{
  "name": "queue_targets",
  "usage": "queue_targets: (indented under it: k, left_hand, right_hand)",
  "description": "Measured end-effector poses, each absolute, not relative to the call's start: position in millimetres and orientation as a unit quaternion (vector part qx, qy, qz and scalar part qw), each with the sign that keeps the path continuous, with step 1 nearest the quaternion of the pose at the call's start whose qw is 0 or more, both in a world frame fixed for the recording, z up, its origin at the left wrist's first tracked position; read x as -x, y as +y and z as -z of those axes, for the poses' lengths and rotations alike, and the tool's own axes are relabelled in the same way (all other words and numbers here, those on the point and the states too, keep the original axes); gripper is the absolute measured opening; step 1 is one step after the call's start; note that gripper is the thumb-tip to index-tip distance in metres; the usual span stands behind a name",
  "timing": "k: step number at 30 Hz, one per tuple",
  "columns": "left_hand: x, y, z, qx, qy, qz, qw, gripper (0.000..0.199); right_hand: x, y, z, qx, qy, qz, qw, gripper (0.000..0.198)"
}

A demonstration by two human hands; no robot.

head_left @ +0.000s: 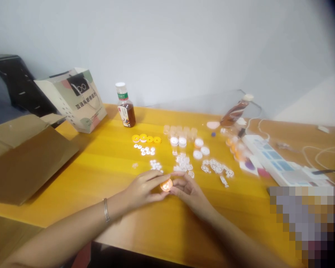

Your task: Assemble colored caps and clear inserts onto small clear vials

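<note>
Between my two hands is a small round orange piece (pixel 166 185), with pale parts showing inside it. My left hand (pixel 145 188) grips it from the left with thumb and fingers. From the other side, the fingertips of my right hand (pixel 188 191) close on its edge. Just beyond my hands lie small white pieces (pixel 155 165) and flat white cut-out pieces (pixel 183 162). Farther back are yellow rings (pixel 150 139), white discs (pixel 182 142) and clear cups (pixel 181 131).
An open cardboard box (pixel 30 160) and a paper bag (pixel 80 100) stand at left. A juice bottle (pixel 126 109) is near the wall; another brown bottle (pixel 234 111) leans at back right. A white power strip (pixel 279 160) and cables lie at right.
</note>
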State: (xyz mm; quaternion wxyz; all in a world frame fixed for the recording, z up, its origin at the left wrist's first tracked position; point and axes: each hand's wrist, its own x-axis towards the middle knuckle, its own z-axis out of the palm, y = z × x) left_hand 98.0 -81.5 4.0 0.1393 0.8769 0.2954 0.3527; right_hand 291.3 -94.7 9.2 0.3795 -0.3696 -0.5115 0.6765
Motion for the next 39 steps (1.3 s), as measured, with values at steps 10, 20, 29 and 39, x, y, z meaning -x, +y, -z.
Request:
queue_targets:
  k: [10,20,29,39]
  left_hand:
    - [-100,-83,0,-0.903,0.284,-0.288,0.146,0.038]
    - [-103,-87,-5,-0.919,0.277,-0.208,0.19,0.02]
    - [-97,-81,-11,-0.921,0.239,-0.213,0.224,0.024]
    - [-100,-71,-15,-0.882,0.316,-0.277,0.216,0.023]
  right_hand:
    - [-336,-67,-27,0.591,-0.662,-0.27,0.372,0.024]
    - [-385,-40,-13,0.646,-0.734,-0.108,0.18,0.007]
    - [-370,-46,-15,0.613,-0.767,-0.076,0.177,0.012]
    - [-351,-54,-23,0.602,-0.666,-0.245,0.367,0.017]
